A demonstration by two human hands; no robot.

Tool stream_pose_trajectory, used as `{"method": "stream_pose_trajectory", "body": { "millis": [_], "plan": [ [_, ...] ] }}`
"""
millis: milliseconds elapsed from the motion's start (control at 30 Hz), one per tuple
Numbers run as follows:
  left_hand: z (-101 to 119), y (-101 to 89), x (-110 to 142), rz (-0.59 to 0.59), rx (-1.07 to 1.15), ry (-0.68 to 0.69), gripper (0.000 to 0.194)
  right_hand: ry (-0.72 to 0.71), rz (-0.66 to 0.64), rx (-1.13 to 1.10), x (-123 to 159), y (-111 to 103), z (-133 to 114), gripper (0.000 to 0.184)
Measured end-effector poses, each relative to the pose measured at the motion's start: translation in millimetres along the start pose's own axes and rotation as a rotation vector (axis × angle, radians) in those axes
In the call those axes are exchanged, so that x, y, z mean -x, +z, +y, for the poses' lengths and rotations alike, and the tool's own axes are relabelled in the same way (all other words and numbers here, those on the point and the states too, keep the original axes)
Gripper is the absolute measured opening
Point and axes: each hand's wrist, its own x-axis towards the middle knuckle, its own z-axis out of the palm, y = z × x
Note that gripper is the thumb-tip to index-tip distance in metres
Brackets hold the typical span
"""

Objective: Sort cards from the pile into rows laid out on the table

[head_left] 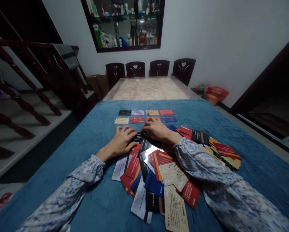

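Note:
Both hands are over a heap of cards on a blue cloth point(91, 193). With its fingers spread and bent, my left hand point(119, 142) rests at the heap's upper left edge. A black card point(137, 138) lies between its thumb and fingers and touches my right hand point(156, 130), whose bent fingers are apart above the heap. Two rows of cards lie beyond, including a cream card point(121, 120), an orange card point(152, 112) and a blue card point(168, 119). One red card in the nearer row is partly hidden behind my right hand.
More loose cards, among them a red-and-gold card point(227, 150), spread beyond my right forearm. Bare tabletop point(146, 88) shows past the cloth, with several dark chairs point(135, 69) at the far end. A wooden railing point(25, 80) stands left, a red bag point(216, 93) right.

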Motion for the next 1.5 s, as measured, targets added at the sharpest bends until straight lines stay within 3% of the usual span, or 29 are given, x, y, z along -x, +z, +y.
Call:
{"method": "stream_pose_trajectory", "body": {
  "millis": [367,767,1100,1500],
  "plan": [
    [-3,-3.1,-3,-0.080,0.020,0.011,0.035,-0.052,-0.017,-0.013,0,7,2,0.029],
    [-12,-4.0,-4,-0.084,-0.016,0.002,0.030,-0.060,-0.024,-0.054,0,9,4,0.033],
    [-19,-11.5,-5,-0.036,0.095,-0.006,0.033,-0.122,0.052,-0.150,-2,14,11,0.035],
    [-36,1.8,-11,0.097,0.279,-0.046,0.028,0.013,0.193,-0.140,-6,23,2,0.015]
  ]
}}
